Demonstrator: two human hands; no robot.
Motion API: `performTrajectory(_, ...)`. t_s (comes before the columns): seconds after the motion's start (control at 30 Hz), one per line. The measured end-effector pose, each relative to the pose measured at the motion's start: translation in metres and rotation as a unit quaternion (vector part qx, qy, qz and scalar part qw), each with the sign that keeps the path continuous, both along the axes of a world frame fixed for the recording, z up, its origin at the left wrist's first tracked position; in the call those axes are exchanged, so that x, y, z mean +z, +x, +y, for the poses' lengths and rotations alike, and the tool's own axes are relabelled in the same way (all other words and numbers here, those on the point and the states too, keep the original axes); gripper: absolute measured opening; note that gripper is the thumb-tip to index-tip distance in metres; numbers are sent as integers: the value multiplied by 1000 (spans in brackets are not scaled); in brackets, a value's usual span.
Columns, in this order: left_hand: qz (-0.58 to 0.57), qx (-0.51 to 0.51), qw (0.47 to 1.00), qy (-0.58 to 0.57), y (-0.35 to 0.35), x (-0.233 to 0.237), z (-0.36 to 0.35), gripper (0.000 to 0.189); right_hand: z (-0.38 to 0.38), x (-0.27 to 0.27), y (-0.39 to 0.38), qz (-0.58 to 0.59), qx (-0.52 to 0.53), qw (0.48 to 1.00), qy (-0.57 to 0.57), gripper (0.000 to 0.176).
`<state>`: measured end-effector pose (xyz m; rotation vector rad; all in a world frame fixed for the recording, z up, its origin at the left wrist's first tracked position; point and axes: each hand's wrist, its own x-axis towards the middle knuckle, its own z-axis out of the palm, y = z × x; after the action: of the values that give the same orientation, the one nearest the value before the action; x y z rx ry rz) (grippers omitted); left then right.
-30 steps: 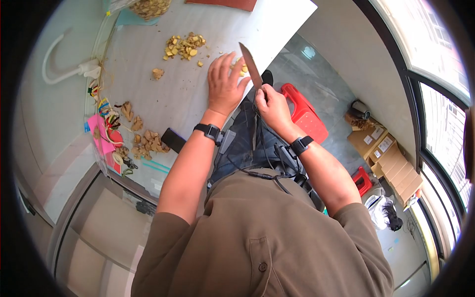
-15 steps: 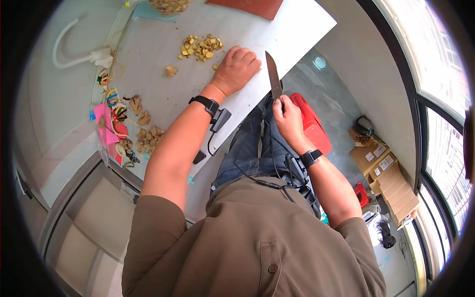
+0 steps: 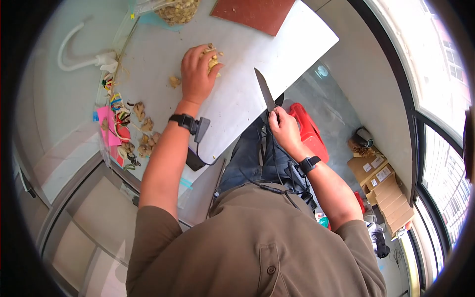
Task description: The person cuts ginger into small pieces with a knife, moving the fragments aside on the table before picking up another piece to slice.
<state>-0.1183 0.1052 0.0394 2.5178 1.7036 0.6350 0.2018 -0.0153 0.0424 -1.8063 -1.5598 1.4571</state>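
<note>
My left hand (image 3: pixel 197 74) is cupped around the pile of ginger slices (image 3: pixel 213 62) on the white table, its curled fingers and thumb on either side of them. Part of the pile is hidden under the fingers. A single small ginger piece (image 3: pixel 174 81) lies just left of this hand. In my right hand (image 3: pixel 285 127) is a knife (image 3: pixel 264 89), gripped by its handle. Its dark blade points up and away, over the table's near edge. Several whole ginger roots (image 3: pixel 147 143) lie at the table's left side.
A bag of ginger pieces (image 3: pixel 179 11) and a reddish-brown board (image 3: pixel 255 14) stand at the far side. Coloured cords (image 3: pixel 121 119) and a pink sheet (image 3: pixel 104 123) lie at the left edge. A red plastic container (image 3: pixel 311 133) is below on the right, with cardboard boxes (image 3: pixel 378 178) beyond.
My left hand has moved left from beside the knife to the ginger slices and curled around them. The knife in my right hand has shifted slightly left and down.
</note>
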Motion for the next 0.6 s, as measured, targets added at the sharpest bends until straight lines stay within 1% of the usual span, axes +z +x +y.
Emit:
performTrajectory(0.03, -46, 93, 995, -3, -2, -5, -7, 47, 2, 0, 1, 6, 6, 1000, 2, 25)
performTrajectory(0.07, -94, 186, 978, -6, -4, -11, -11, 59, 5, 0, 2, 10, 12, 1000, 5, 25)
performTrajectory(0.1, -95, 188, 978, -2, -2, -12, -13, 59, 9, -1, 2, 6, 26, 1000, 17, 25)
performTrajectory(0.17, -132, 279, 950, -51, -6, -14, -18, 82, 18, -3, 3, -2, 41, 999, 12, 25)
performTrajectory(0.2, -129, 284, 949, -47, -5, -12, -18, 82, 23, -2, 2, -10, 52, 999, 3, 25)
performTrajectory(0.27, -110, 240, 961, -86, 4, -14, -17, 98, 32, -2, 0, -15, 66, 998, -4, 26)
performTrajectory(0.3, -87, 238, 962, -100, 9, -13, -16, 108, 35, -1, 0, -11, 70, 997, -4, 26)
performTrajectory(0.33, -87, 241, 962, -99, 10, -10, -14, 108, 39, -1, 1, -8, 73, 997, -4, 26)
performTrajectory(0.4, -11, 238, 967, -85, 16, -8, -10, 105, 45, -1, 3, -4, 76, 997, -5, 27)
performTrajectory(0.43, -13, 239, 967, -87, 16, -7, -6, 105, 48, -1, 4, 2, 77, 997, -7, 28)
performTrajectory(0.5, -11, 275, 952, -134, 8, -5, 2, 96, 55, 0, 9, -5, 85, 996, -16, 29)
performTrajectory(0.6, -11, 274, 950, -151, 7, -2, 6, 91, 60, -2, 17, -15, 97, 995, -23, 31)
